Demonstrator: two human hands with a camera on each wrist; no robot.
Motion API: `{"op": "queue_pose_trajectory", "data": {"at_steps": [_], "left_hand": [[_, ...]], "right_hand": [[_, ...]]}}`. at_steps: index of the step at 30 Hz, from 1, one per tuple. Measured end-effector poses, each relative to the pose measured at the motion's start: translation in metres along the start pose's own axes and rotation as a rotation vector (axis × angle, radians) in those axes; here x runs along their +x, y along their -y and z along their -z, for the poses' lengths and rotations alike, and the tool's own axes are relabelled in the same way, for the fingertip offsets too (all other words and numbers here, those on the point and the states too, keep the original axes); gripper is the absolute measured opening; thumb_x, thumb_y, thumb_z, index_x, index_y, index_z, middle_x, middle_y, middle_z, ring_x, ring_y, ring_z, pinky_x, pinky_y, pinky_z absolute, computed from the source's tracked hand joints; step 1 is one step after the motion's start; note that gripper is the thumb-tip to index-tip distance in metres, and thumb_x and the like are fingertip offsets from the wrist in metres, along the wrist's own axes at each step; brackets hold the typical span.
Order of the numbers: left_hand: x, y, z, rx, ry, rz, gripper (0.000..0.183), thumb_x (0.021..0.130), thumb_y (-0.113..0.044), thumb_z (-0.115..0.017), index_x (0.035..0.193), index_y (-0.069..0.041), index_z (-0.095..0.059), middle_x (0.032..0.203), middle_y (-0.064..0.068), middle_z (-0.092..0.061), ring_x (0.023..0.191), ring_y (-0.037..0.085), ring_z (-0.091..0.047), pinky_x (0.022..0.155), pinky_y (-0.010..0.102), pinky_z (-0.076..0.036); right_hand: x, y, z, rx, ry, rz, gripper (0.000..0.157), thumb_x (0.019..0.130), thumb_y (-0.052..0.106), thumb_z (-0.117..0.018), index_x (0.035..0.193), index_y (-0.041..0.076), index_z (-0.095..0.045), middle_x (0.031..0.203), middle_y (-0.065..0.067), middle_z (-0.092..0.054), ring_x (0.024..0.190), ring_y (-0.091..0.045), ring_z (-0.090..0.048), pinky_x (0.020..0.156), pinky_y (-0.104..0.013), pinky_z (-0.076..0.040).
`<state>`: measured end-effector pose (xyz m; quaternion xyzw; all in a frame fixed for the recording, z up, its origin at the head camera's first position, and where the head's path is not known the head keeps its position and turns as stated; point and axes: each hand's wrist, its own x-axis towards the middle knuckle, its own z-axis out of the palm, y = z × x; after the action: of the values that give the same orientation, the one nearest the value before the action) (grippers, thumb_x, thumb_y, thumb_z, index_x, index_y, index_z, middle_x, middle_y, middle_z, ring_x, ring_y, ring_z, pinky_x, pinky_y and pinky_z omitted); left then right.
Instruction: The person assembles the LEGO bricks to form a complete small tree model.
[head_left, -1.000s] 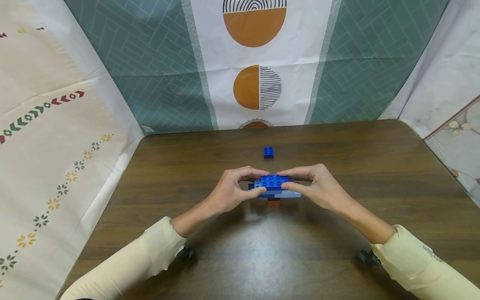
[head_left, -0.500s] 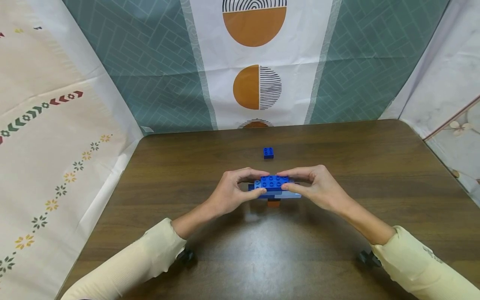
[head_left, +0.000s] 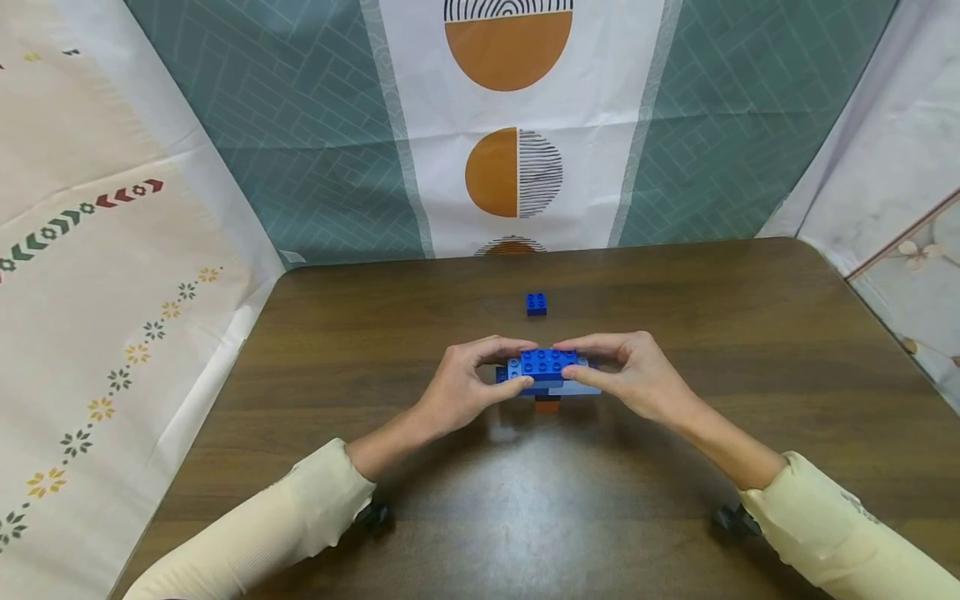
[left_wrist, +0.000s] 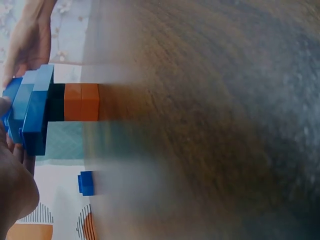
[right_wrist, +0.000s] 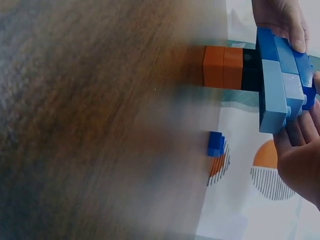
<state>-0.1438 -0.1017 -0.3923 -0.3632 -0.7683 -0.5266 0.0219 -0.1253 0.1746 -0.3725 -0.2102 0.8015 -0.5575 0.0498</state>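
A toy building-brick stack stands on the table, topped by a dark blue brick (head_left: 548, 364). My left hand (head_left: 468, 375) pinches that brick's left part between thumb and fingers. At its right end, my right hand (head_left: 636, 373) pinches it the same way. Beneath, the right wrist view shows two stepped layers of blue and light blue bricks (right_wrist: 273, 97). These widen out above a narrow column: a dark brick (left_wrist: 56, 102) over two orange bricks (left_wrist: 81, 102). Fingertips hide parts of the top brick's sides.
A small blue brick (head_left: 536, 304) lies apart on the wooden table (head_left: 390, 325), behind the stack. Patterned cloth (head_left: 322, 150) hangs behind the table's far edge and on both sides.
Both hands keep their hold on the top brick, and the stack stays where it was. The head view has shifted very slightly.
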Motion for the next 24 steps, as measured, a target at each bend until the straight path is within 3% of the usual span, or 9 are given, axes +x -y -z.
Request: {"op": "queue_pose_trajectory", "data": {"at_steps": [13, 19, 24], "left_hand": [[-0.004, 0.004, -0.005, 0.042, -0.037, 0.012, 0.039, 0.093, -0.013, -0.085, 0.13, -0.008, -0.073, 0.123, 0.002, -0.076, 0.107, 0.011, -0.073, 0.096, 0.04, -0.061], [-0.005, 0.007, -0.006, 0.073, -0.046, -0.052, 0.04, 0.093, -0.013, -0.085, 0.131, -0.007, -0.073, 0.12, 0.004, -0.076, 0.104, 0.012, -0.073, 0.092, 0.041, -0.062], [-0.004, 0.006, -0.004, 0.084, -0.03, -0.04, 0.04, 0.094, -0.015, -0.085, 0.132, -0.008, -0.073, 0.119, 0.003, -0.075, 0.103, 0.011, -0.072, 0.093, 0.041, -0.062]], "right_hand": [[0.0, -0.002, -0.002, 0.018, -0.006, 0.007, 0.031, 0.099, 0.016, -0.079, 0.129, 0.012, -0.077, 0.125, -0.006, -0.076, 0.116, -0.027, -0.072, 0.089, -0.029, -0.061], [0.005, -0.001, 0.003, 0.006, 0.048, -0.006, 0.03, 0.098, 0.018, -0.08, 0.128, 0.014, -0.077, 0.124, -0.004, -0.076, 0.116, -0.025, -0.071, 0.088, -0.032, -0.061], [0.016, -0.002, 0.012, -0.029, 0.095, 0.017, 0.03, 0.102, 0.019, -0.075, 0.132, 0.013, -0.075, 0.128, -0.004, -0.075, 0.118, -0.023, -0.072, 0.096, -0.03, -0.059]]}}
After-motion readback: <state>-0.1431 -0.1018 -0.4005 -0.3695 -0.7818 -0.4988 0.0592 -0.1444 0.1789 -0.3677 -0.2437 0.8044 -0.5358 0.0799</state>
